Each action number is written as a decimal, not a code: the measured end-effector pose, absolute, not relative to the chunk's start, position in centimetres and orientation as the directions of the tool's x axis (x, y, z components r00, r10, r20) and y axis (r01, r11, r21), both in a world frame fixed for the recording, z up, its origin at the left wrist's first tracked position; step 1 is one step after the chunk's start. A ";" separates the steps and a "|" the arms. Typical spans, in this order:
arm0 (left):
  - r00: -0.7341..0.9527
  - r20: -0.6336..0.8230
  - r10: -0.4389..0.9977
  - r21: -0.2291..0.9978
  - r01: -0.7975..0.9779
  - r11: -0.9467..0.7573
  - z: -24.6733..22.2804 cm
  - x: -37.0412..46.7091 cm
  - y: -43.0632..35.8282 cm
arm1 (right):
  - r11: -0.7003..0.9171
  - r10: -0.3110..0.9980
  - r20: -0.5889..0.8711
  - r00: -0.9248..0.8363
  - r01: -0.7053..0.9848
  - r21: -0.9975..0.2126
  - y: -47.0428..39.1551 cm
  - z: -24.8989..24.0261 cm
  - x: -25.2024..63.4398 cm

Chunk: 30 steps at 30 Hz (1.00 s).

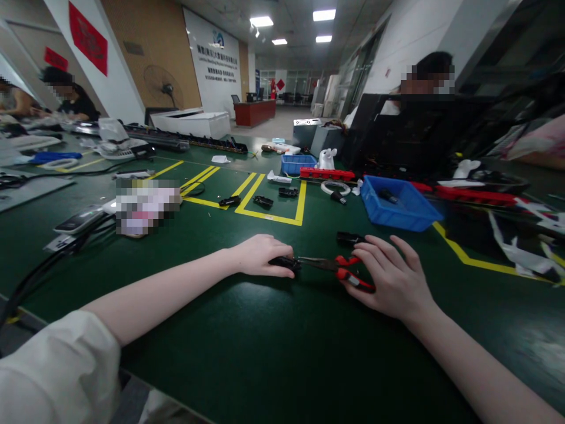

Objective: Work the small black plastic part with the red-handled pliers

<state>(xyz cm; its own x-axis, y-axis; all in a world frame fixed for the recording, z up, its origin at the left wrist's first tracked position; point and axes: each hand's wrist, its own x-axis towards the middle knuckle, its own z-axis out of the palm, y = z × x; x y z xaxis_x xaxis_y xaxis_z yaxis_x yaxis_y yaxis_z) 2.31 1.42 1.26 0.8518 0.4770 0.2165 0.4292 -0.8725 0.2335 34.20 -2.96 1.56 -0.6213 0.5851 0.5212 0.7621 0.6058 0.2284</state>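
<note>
My left hand is closed around a small black part, pinched between thumb and fingers just above the green table. Its exact kind is too small to make out. In my right hand are long-nose pliers with red and black handles. The tips of the pliers point left and meet the right end of the black part, or lie very close to it. Another dark part lies just beyond the fingers of my right hand, partly hidden by them.
Several black parts lie around yellow tape lines. To the right stands a blue bin with a dark item inside. A smaller blue bin and red strips are farther back. Cables run at left. Other people sit beyond.
</note>
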 end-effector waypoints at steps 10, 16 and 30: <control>0.885 0.254 0.390 0.082 0.382 -0.920 1.3 2.5 1.0 | 0.639 0.579 0.489 -0.652 0.736 0.225 -3.0 1.5 34.2; 0.890 0.244 0.384 0.073 0.378 -0.923 1.3 2.5 1.0 | 0.644 0.546 0.495 -0.676 0.716 0.268 -3.1 1.4 34.0; 0.893 0.249 0.374 0.087 0.364 -0.927 1.4 2.6 1.0 | 0.616 0.550 0.497 -0.671 0.728 0.300 -3.1 1.3 33.8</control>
